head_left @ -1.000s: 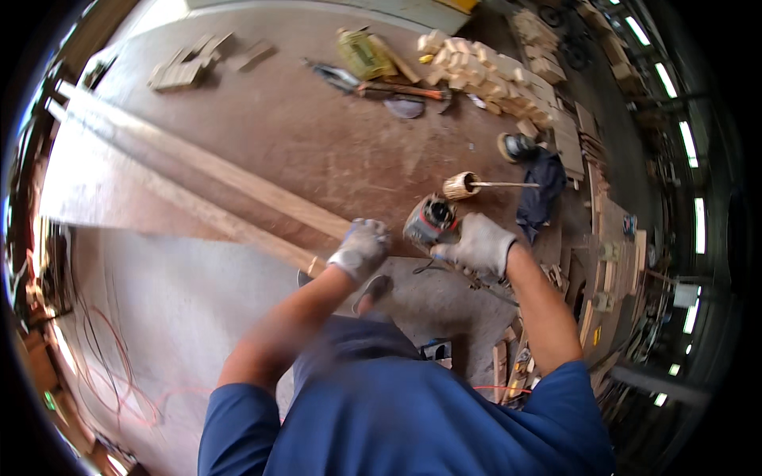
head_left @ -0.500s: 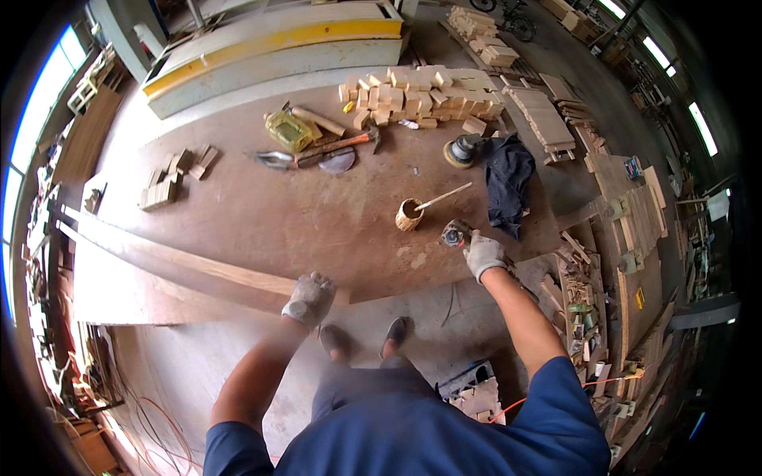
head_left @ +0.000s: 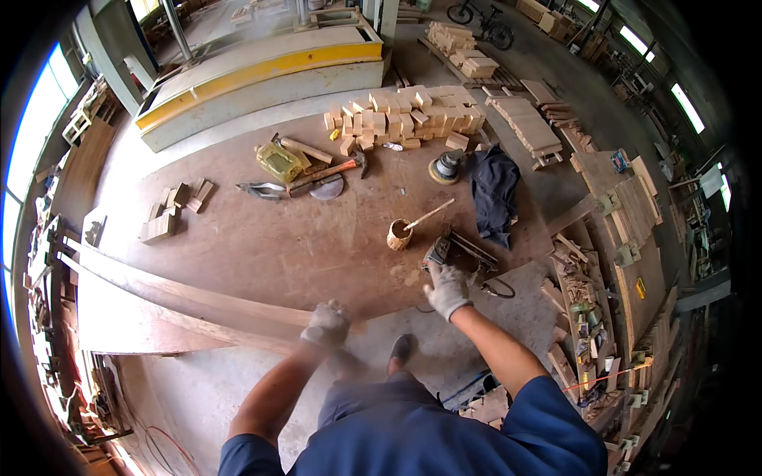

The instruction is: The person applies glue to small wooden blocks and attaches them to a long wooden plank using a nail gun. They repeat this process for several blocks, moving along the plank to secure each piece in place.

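Note:
My left hand [head_left: 328, 323], in a pale work glove, is closed at the near end of a long wooden strip [head_left: 230, 297], its fingers slightly blurred. That strip runs left along the table's near edge, with a second long strip [head_left: 171, 300] beside it. My gloved right hand [head_left: 448, 290] is at the table's front edge, fingers stretched out and apart. Just beyond its fingertips a dark hand-held power tool [head_left: 439, 250] with a cable rests on the table; whether they touch I cannot tell. Behind the tool stands a small round pot [head_left: 398, 236] with a stick [head_left: 432, 213] in it.
On the brown table [head_left: 262, 238] lie a hammer [head_left: 337, 168], pliers [head_left: 262, 190], a yellowish clear container [head_left: 279, 163], a round sander [head_left: 446, 167] and a dark cloth [head_left: 494, 190]. Wooden blocks [head_left: 405, 119] are stacked at the back. A crate of scraps [head_left: 583, 317] stands right.
My right hand has let go of the power tool, which now rests on the table, and drawn back toward me. My left hand and the wooden strip have shifted slightly right and nearer.

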{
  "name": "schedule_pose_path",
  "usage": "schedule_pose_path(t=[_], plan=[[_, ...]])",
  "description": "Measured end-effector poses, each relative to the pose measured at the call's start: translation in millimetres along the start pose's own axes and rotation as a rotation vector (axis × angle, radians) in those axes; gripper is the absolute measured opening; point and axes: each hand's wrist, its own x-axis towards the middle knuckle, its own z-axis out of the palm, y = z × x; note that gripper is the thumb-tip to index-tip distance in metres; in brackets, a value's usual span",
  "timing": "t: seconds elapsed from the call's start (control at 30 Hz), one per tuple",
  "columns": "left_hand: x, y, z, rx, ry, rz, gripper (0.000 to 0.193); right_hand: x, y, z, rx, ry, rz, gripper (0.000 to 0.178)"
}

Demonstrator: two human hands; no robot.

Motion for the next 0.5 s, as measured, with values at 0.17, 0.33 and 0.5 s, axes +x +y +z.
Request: schedule_pose_path(t=[0.17,0.33,0.5], plan=[[0,33,-20,-0.117,0.016,0.040,0.039,-20,-78,-11,0.209,0.029,-0.116,0.060],[-59,28,-69,-0.441,0.271,-0.060,0.060,-20,-153,-9,0.307,0.025,-0.192,0.056],[-148,-10,-75,-0.564,0.602,-0.168,0.043,-19,-199,3,0.197,-0.058,-0.326,0.057]])
